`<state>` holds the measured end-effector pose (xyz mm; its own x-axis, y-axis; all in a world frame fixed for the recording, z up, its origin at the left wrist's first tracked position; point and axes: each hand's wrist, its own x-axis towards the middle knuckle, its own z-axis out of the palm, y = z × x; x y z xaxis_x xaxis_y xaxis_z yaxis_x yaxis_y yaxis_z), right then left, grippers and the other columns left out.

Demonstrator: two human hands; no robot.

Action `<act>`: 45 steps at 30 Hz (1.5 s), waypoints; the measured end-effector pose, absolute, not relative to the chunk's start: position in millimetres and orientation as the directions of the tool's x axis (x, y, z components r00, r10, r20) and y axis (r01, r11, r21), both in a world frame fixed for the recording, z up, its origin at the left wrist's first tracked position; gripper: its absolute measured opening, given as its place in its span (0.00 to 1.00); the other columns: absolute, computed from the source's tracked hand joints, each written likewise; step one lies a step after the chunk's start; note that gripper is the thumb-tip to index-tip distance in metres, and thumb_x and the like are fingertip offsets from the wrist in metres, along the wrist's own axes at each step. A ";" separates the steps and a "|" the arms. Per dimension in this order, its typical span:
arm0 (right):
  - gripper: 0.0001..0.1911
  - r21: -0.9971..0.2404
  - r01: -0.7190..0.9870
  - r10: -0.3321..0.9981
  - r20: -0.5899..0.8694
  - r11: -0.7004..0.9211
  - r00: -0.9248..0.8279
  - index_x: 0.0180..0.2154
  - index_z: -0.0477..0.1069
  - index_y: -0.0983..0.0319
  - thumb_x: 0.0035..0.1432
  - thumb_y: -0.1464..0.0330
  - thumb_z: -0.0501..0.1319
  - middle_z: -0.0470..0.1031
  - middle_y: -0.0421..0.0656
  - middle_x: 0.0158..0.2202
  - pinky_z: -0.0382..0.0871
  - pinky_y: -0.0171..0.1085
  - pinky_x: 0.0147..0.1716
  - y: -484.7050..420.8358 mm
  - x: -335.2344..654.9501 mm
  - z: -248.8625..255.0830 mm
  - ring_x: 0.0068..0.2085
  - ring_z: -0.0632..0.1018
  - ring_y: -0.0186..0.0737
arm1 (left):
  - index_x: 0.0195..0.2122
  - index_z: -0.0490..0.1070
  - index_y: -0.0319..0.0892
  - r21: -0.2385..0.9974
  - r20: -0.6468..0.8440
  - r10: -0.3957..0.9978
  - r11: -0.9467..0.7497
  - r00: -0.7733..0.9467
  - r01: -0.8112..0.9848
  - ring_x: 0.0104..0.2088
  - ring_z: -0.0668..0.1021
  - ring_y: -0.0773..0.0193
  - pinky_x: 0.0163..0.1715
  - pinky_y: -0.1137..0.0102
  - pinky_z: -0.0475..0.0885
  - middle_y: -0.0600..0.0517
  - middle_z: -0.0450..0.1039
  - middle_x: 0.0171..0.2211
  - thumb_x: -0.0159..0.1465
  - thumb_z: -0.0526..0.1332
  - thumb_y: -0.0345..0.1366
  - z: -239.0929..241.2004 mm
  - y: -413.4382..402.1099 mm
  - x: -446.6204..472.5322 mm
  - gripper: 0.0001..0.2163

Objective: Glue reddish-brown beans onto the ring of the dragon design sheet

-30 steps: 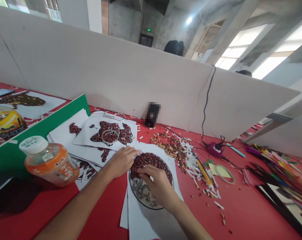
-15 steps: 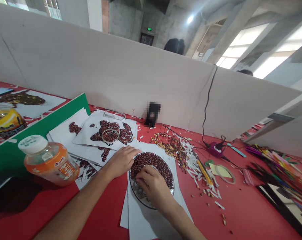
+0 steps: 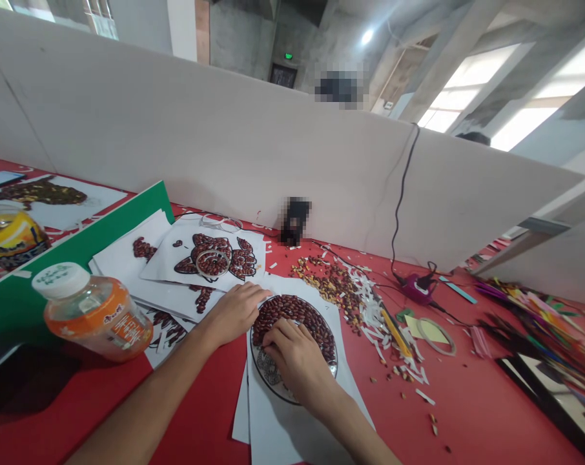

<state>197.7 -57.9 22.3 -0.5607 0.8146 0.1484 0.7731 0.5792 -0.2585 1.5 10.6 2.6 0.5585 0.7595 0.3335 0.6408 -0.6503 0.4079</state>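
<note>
A white sheet of paper [image 3: 277, 436] lies on the red table, printed with a round drawing. Dark red beans [image 3: 299, 310] cover the upper and right part of the circle; its lower left shows bare printed lines [image 3: 268, 368]. My left hand [image 3: 237, 311] rests with fingers stretched out at the circle's upper left edge, on the paper. Over the middle of the circle, my right hand [image 3: 299, 358] has thumb and fingertips pinched together at the border of the beans. Whatever is between those fingertips is hidden.
Left stand an orange-labelled bottle [image 3: 99, 320] and a green board [image 3: 142, 200]. Bean-covered drawings [image 3: 171, 274] lie behind my left hand. To the right are loose beans [image 3: 328, 278], paper shreds [image 3: 370, 303], a yellow cutter knife [image 3: 396, 332], a tape roll [image 3: 450, 345] and a purple plug adapter [image 3: 416, 289].
My right hand has shifted very slightly, its fingertips still pinched over the circle. My left hand stays in place.
</note>
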 end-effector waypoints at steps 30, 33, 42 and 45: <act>0.06 -0.179 0.804 0.812 0.285 0.567 -0.509 0.37 0.70 0.59 0.69 0.73 0.59 0.74 0.41 0.38 0.57 0.40 0.41 -64.7 196.4 18.8 0.40 0.72 0.41 | 0.58 0.68 0.44 0.408 0.328 0.762 -0.647 0.558 0.644 0.54 0.73 0.56 0.55 0.60 0.69 0.47 0.74 0.54 0.67 0.51 0.23 0.9 10.8 1.5 0.20; 0.07 -0.140 0.769 0.759 0.342 0.623 -0.553 0.41 0.73 0.58 0.68 0.74 0.58 0.76 0.42 0.40 0.56 0.42 0.41 -72.3 200.3 22.5 0.41 0.72 0.42 | 0.59 0.68 0.44 0.414 0.327 0.762 -0.647 0.558 0.641 0.54 0.73 0.56 0.55 0.60 0.69 0.47 0.74 0.54 0.67 0.51 0.23 2.5 10.2 1.6 0.21; 0.12 0.066 0.752 0.696 0.333 0.656 -0.637 0.49 0.74 0.59 0.67 0.75 0.58 0.76 0.45 0.39 0.56 0.46 0.39 -84.2 203.1 18.6 0.39 0.70 0.46 | 0.59 0.68 0.43 0.419 0.327 0.765 -0.644 0.555 0.640 0.55 0.73 0.56 0.56 0.60 0.69 0.47 0.74 0.54 0.68 0.51 0.23 -0.1 10.3 1.2 0.21; 0.13 0.111 0.761 0.716 0.275 0.639 -0.641 0.51 0.73 0.62 0.66 0.75 0.60 0.75 0.46 0.39 0.59 0.47 0.40 -85.8 198.8 15.9 0.41 0.70 0.47 | 0.60 0.67 0.43 0.420 0.326 0.760 -0.649 0.562 0.635 0.55 0.73 0.56 0.56 0.60 0.69 0.47 0.74 0.54 0.68 0.51 0.23 0.1 10.3 1.2 0.21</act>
